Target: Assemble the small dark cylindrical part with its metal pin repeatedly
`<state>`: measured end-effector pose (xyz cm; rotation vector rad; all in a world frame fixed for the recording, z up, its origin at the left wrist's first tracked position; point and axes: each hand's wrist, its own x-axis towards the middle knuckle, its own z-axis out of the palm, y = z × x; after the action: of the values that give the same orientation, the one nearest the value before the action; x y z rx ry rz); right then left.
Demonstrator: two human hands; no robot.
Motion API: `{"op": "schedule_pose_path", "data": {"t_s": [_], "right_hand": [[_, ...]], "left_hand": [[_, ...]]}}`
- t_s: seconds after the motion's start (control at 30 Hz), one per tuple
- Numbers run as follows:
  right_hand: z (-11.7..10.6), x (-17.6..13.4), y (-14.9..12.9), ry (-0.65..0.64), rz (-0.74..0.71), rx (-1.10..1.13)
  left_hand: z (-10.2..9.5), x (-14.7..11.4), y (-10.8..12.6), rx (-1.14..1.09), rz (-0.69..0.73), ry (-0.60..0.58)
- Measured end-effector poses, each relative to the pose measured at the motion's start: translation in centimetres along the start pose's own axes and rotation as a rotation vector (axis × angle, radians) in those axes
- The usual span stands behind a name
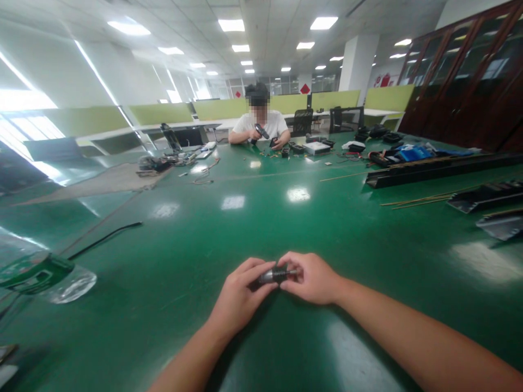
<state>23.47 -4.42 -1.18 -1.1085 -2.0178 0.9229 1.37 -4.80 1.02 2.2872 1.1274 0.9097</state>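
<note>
Low over the green table, both my hands meet around a small metal cylinder (pixel 269 275) with a dark ringed section and a thin shaft at its right end. I cannot make out its exact kind. My left hand (pixel 239 294) is closed round the thicker grey end, thumb and fingers on either side. The fingers of my right hand (pixel 318 279) curl about the dark section and the thin shaft, hiding the tip. The cylinder lies roughly level, pointing left to right.
A clear plastic bottle with a green label (pixel 36 277) lies at left, near a black cable (pixel 106 239). Across the table (pixel 196 234), a person (pixel 261 122) holds a dark power tool. Black metal channels (pixel 441 167) and thin rods (pixel 425 200) lie at right.
</note>
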Motion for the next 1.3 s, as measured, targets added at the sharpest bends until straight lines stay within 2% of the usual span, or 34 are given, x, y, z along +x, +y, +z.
{"op": "schedule_pose_path", "data": {"t_s": [0.37, 0.53, 0.67, 0.83, 1.3], "right_hand": [[0.03, -0.08, -0.39, -0.019, 0.035, -0.021], [0.00, -0.04, -0.49, -0.017, 0.039, -0.003], [0.05, -0.08, -0.27, -0.015, 0.036, -0.008], [0.05, -0.06, -0.13, -0.007, 0.009, -0.036], [-0.02, -0.17, -0.15, 0.005, -0.094, -0.074]], "left_hand": [[-0.10, -0.38, -0.51, -0.026, 0.041, -0.004], [-0.27, -0.41, -0.70, 0.024, 0.013, 0.010], [-0.31, -0.25, -0.47, 0.022, -0.007, -0.040], [-0.08, 0.02, -0.07, -0.008, -0.016, -0.071], [-0.02, -0.13, -0.15, 0.032, 0.036, -0.008]]}}
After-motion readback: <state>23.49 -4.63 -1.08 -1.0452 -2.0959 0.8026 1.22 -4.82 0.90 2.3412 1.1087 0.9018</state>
